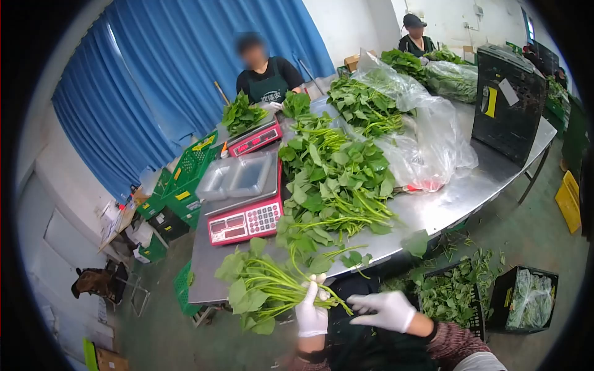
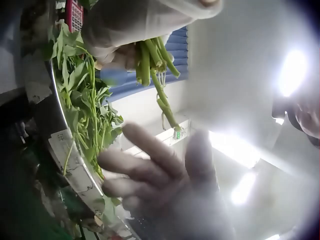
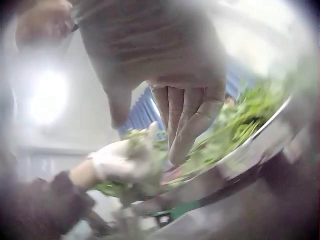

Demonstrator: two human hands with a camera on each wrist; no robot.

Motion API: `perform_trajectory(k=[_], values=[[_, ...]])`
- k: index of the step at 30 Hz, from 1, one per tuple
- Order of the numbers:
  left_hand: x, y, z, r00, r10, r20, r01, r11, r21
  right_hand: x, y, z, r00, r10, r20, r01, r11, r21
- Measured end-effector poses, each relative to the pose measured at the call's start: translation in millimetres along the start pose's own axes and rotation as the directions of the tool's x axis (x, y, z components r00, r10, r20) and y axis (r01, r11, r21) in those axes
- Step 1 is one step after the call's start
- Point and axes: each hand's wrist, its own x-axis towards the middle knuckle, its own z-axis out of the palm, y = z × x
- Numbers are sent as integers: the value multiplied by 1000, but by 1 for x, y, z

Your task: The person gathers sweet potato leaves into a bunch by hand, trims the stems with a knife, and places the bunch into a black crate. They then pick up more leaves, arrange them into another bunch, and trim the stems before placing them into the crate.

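Note:
My gloved left hand grips a bunch of leafy green stems, leaves fanning out to the left over the table's near edge. In the left wrist view the cut stem ends poke out past the curled fingers. Just right of those ends is my gloved right hand, holding nothing, its fingers extended with the thumb apart. The right wrist view shows its straight fingers close by the left hand. Beyond both hands a large heap of the same greens covers the middle of the steel table.
A red scale carrying clear plastic trays stands left of the heap. Clear plastic bags and a black crate are at the right. Below lies a crate of greens. A person works across the table.

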Motion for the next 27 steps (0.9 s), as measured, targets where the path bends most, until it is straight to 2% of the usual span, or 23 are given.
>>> perform_trajectory(k=[1, 3, 4, 5, 6, 7, 9, 10, 11, 12, 13, 14, 15, 17, 18, 20, 21, 22, 23, 24, 25, 27], values=[[-3, 5, 2, 1000, -5, -5, 5, 1000, -5, 5, 3, 16, 999, -5, 45, 4, 1000, 30], [-9, 19, -2, 1000, 18, 5, -18, 1000, 6, 16, 7, 25, 1000, 29, -3, -28, 986, 162], [-13, 27, -3, 999, 49, 16, -51, 994, 99, 21, 6, 27, 994, 111, -21, -83, 845, 529], [-19, 32, -2, 996, 80, 27, -84, 978, 192, 25, 5, 22, 994, 89, -58, -62, 929, 366], [-22, 33, -2, 991, 101, 87, -122, 953, 277, 30, 1, 19, 991, -98, -90, 105, 991, 83], [-24, 30, -5, 991, 102, 84, -121, 955, 272, 34, -3, 19, 957, -284, -65, 265, 942, -208], [-27, 21, -12, 994, 21, 103, -63, 901, 429, 42, 2, 25, 910, -365, 197, 409, 870, -275], [-27, 19, -13, 998, 58, 40, -69, 912, 405, 52, 6, 18, 889, -407, 209, 448, 867, -217], [-25, 22, -16, 998, 58, 40, -69, 912, 404, 66, 22, 14, 895, -435, 99, 447, 871, -203], [-22, 25, -21, 996, 86, 6, -82, 934, 347, 80, 38, 12, 963, -270, 15, 256, 891, -375], [-20, 26, -24, 993, 111, -30, -98, 952, 289, 96, 55, 5, 950, -301, -81, 214, 819, -533], [-20, 26, -26, 993, 112, -32, -98, 952, 289, 108, 61, -4, 923, -368, -109, 235, 767, -597], [-19, 28, -28, 993, 108, -52, -95, 975, 200, 117, 77, -6, 942, -334, -33, 227, 707, -669], [-15, 31, -34, 991, 98, -89, -97, 995, 18, 131, 96, 3, 981, -192, -19, 113, 649, -752], [-13, 29, -37, 985, 108, -134, -105, 994, 26, 131, 93, 0, 980, -200, -18, 119, 650, -751], [-11, 30, -44, 979, 122, -162, -107, 990, 95, 126, 76, -11, 949, -291, -124, 190, 837, -514], [-11, 30, -47, 973, 127, -192, -96, 982, 162, 121, 65, -14, 948, -296, -117, 198, 837, -511], [-10, 29, -49, 974, 120, -192, -74, 970, 231, 113, 52, -17, 973, -135, -190, 95, 974, -205], [-11, 26, -46, 972, 119, -201, -71, 970, 233, 104, 40, -17, 977, 50, -206, -24, 992, 128], [-12, 23, -29, 974, 96, -204, -42, 966, 254, 93, 28, -14, 955, 296, 2, -263, 846, 464], [-14, 18, -18, 976, 72, -204, -13, 961, 277, 83, 24, -6, 972, 219, 84, -227, 795, 562], [-18, 12, -4, 1000, 16, -21, -8, 941, 338, 68, 13, 8, 922, 253, 294, -387, 631, 672]])
